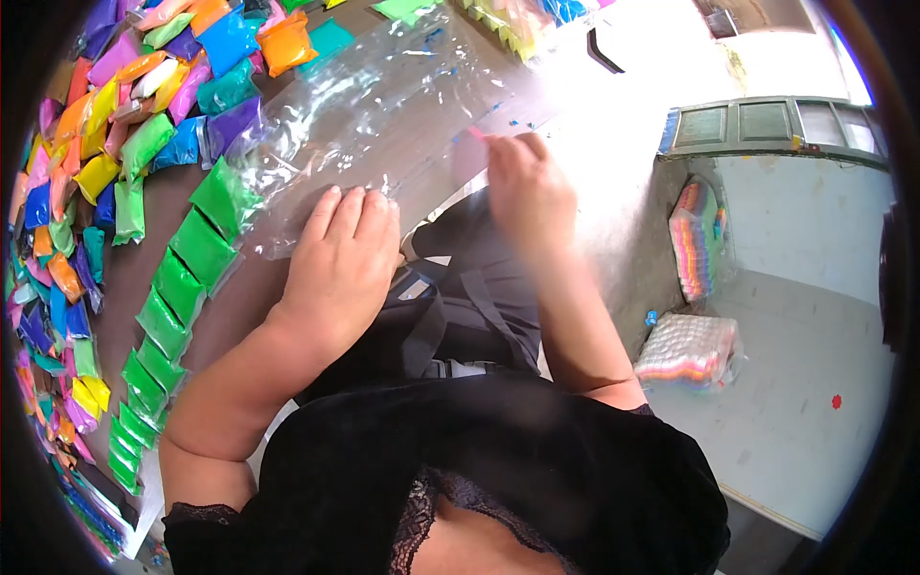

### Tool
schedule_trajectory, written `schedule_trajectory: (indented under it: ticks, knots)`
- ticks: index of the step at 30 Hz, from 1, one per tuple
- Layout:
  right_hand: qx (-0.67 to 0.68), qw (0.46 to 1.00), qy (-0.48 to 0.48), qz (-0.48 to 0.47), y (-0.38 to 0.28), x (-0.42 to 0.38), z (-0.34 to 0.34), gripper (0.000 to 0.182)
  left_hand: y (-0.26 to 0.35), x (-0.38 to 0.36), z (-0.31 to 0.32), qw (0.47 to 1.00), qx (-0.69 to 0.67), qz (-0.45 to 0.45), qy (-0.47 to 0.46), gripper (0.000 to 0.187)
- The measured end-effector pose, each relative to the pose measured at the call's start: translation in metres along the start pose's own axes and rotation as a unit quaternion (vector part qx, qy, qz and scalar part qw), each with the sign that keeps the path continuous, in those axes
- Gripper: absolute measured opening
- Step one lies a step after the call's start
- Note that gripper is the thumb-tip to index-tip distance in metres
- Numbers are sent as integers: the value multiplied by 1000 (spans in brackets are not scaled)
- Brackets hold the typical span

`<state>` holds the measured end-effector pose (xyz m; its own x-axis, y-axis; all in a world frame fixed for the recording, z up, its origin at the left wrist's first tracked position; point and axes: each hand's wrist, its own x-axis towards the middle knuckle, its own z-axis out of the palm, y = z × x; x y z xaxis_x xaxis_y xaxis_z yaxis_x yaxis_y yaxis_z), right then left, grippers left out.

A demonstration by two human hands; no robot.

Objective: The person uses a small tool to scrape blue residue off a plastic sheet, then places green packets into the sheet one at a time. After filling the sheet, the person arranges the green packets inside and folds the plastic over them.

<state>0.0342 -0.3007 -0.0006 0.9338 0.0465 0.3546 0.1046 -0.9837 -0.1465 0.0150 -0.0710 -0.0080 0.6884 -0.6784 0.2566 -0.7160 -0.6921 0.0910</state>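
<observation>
My left hand point(343, 244) lies palm down, fingers stretched out, on the near edge of a large clear plastic bag point(383, 105). The bag is spread flat on the brown table, with small blue bits showing on or in it. My right hand point(530, 182) is pinched at the bag's right end, slightly smeared by motion. A small pink piece point(476, 133) sticks out from its fingertips; its kind is too small to tell. Left of the bag runs an overlapping row of green packets point(177, 286), whose top end meets the bag's edge.
A big heap of small coloured packets point(144, 72) covers the table's left side. More packets in clear wrap point(508, 24) lie at the far edge. On the floor at right are two wrapped multicoloured bundles, one upright point(697, 240) and one flat point(688, 350), near a grey-framed cabinet point(767, 125).
</observation>
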Motion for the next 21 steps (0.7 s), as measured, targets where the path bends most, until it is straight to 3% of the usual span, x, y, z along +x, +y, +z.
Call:
schedule_trajectory:
  ticks: [2, 6, 8, 13, 15, 16, 18, 19, 21]
  knots:
    - [53, 996, -35, -61, -20, -15, 0, 19, -2, 2, -12, 996, -51, -20, -66, 46]
    - [155, 979, -81, -104, -43, -31, 3, 25, -8, 3, -12, 992, -86, -26, -88, 39]
    - [162, 978, -84, -101, -44, -31, 0, 25, -4, 8, -12, 993, -108, -29, 45, 47]
    - [164, 974, -119, -105, -29, -32, 6, 26, -2, 5, 1, 994, -108, -6, 22, 64]
    - [111, 986, -74, -102, -18, -34, 9, 28, -2, 4, 1, 995, -97, 2, 2, 68]
    - [80, 990, -93, -71, -8, -32, 5, 28, -3, 5, 1, 996, -92, 2, -12, 68]
    - [-12, 999, -31, -16, 23, -27, 10, 27, -4, 5, 1, 996, -87, 2, -24, 67]
    - [-7, 999, 9, 48, 37, -23, 11, 18, -3, 5, 1, 996, -85, 1, -27, 67]
    - [39, 996, 38, 71, 53, -14, -3, 11, -3, 5, 2, 996, -83, 0, -29, 66]
